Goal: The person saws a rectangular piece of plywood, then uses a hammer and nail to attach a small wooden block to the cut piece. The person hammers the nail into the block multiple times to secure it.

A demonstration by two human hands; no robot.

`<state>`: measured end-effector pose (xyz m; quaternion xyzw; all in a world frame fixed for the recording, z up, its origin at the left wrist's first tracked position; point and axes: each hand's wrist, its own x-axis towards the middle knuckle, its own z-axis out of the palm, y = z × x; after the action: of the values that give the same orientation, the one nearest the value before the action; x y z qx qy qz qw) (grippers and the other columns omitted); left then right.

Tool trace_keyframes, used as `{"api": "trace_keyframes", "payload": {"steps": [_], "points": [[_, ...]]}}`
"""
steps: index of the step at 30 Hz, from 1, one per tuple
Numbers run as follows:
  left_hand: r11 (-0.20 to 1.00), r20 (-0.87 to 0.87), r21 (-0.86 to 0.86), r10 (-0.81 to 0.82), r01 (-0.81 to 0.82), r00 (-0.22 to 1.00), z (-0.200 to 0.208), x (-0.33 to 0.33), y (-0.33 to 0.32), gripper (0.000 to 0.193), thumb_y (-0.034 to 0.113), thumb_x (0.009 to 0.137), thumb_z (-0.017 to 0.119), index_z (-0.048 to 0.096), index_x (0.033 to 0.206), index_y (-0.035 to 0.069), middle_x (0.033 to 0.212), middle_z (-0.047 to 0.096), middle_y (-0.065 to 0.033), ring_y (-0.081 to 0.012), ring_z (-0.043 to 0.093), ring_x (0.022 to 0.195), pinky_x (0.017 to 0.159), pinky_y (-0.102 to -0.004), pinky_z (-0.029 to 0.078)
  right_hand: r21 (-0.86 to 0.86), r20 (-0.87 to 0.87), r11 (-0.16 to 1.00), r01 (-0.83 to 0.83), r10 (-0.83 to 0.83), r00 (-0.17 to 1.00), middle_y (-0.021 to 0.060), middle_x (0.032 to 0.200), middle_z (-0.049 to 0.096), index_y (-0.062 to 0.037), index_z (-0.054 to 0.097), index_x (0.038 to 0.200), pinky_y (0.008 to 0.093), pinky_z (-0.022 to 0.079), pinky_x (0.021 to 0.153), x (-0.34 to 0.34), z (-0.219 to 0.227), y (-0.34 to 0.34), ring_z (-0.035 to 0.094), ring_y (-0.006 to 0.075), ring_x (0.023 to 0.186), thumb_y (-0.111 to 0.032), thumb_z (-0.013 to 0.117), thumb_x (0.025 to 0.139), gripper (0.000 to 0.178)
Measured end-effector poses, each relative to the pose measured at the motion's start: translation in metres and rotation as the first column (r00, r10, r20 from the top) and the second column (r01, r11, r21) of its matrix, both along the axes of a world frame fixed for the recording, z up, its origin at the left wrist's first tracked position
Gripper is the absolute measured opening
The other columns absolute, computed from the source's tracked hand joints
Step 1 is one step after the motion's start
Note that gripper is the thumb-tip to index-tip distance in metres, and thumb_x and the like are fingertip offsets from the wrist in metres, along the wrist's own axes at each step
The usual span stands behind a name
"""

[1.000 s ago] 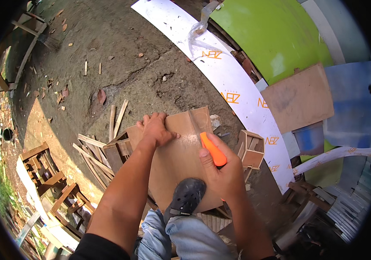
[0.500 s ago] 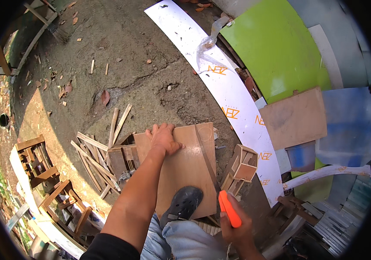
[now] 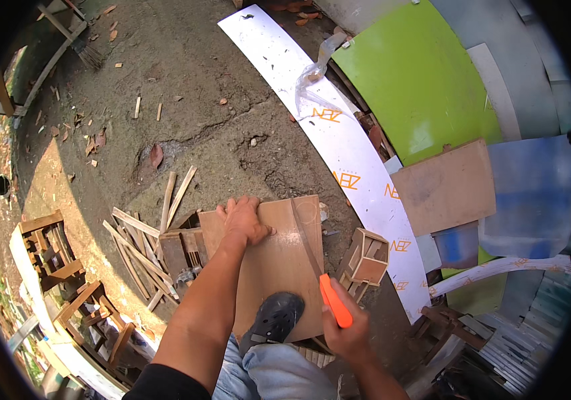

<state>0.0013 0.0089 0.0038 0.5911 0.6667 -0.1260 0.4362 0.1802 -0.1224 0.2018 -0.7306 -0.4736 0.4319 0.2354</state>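
At the near right, your right hand (image 3: 349, 328): it is closed around the orange handle (image 3: 337, 304) of the saw (image 3: 308, 243).
Leg in jeans (image 3: 282, 365): it comes from the near side, between your two forearms.
Dark shoe (image 3: 283, 313): your foot stands on the near part of the brown board.
Brown board (image 3: 269, 267): it lies in front of you, in the middle of the scene.
Saw blade: it runs across the right part of the board up to its far edge; if the teeth are inside the wood, I cannot tell.
Left hand (image 3: 244, 221): it rests palm down at the far left part of the board, thumb spread away from the fingers.
Wooden strips (image 3: 140, 250): they lie in a loose pile, left of the board.
Small wooden frame (image 3: 370, 257): it is near the board, at right.
White sheet (image 3: 352, 160): it stretches farther away, at right.
Green sheet (image 3: 415, 77): it lies beyond the white one, far right.
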Motion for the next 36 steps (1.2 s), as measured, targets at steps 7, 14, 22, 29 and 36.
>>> {"api": "trace_keyframes", "payload": {"steps": [7, 14, 22, 29, 36], "points": [[1.0, 0.001, 0.019, -0.005, 0.005, 1.0, 0.003, -0.002, 0.006, 0.078, 0.048, 0.062, 0.09, 0.065, 0.13, 0.018, 0.133, 0.058, -0.0075, -0.0328, 0.043, 0.131, 0.116, -0.0573, 0.017, 0.085, -0.092, 0.995, 0.046, -0.038, 0.995, 0.0235, 0.123, 0.069, 0.0057, 0.055, 0.139, 0.0327, 0.053, 0.091, 0.002, -0.067, -0.003, 0.068, 0.0204, 0.108, -0.002, 0.063, 0.091, 0.049], [0.999, -0.029, 0.039, 0.008, -0.007, 1.0, 0.005, 0.001, -0.002, 0.078, 0.046, 0.066, 0.089, 0.063, 0.134, 0.019, 0.133, 0.058, -0.0052, -0.0303, 0.041, 0.134, 0.118, -0.0574, 0.015, 0.066, -0.035, 0.998, -0.014, 0.016, 0.999, 0.0242, 0.124, 0.069, 0.007, 0.057, 0.137, 0.0322, 0.053, 0.093, 0.01, -0.008, -0.029, 0.069, 0.0208, 0.112, -0.001, 0.064, 0.09, 0.048], [1.0, 0.018, -0.003, 0.004, -0.004, 1.0, -0.002, -0.002, 0.003, 0.081, 0.048, 0.063, 0.09, 0.064, 0.133, 0.017, 0.131, 0.059, -0.0075, -0.0323, 0.042, 0.133, 0.118, -0.0587, 0.014, 0.117, -0.06, 0.992, 0.055, -0.048, 0.997, 0.0233, 0.128, 0.067, 0.0078, 0.055, 0.138, 0.0334, 0.05, 0.099, -0.005, -0.062, 0.002, 0.067, 0.0244, 0.117, -0.002, 0.065, 0.091, 0.049], [0.999, 0.028, 0.027, 0.026, -0.027, 0.999, -0.001, -0.002, 0.001, 0.076, 0.046, 0.064, 0.09, 0.066, 0.129, 0.016, 0.131, 0.058, -0.0078, -0.0318, 0.043, 0.13, 0.117, -0.0565, 0.017, 0.081, -0.04, 0.996, -0.044, 0.047, 0.998, 0.0226, 0.124, 0.069, 0.0097, 0.055, 0.137, 0.033, 0.052, 0.097, 0.01, -0.014, -0.023, 0.067, 0.0222, 0.116, 0.0, 0.063, 0.09, 0.049], [1.0, 0.037, 0.015, 0.0, 0.0, 0.999, -0.002, -0.004, 0.006, 0.08, 0.048, 0.063, 0.089, 0.064, 0.133, 0.017, 0.131, 0.059, -0.0073, -0.0324, 0.042, 0.132, 0.116, -0.0582, 0.018, 0.042, -0.101, 0.997, 0.065, -0.06, 0.993, 0.021, 0.124, 0.068, 0.0093, 0.054, 0.138, 0.0314, 0.05, 0.096, -0.005, -0.065, 0.018, 0.065, 0.021, 0.112, 0.0, 0.062, 0.092, 0.047]]}}
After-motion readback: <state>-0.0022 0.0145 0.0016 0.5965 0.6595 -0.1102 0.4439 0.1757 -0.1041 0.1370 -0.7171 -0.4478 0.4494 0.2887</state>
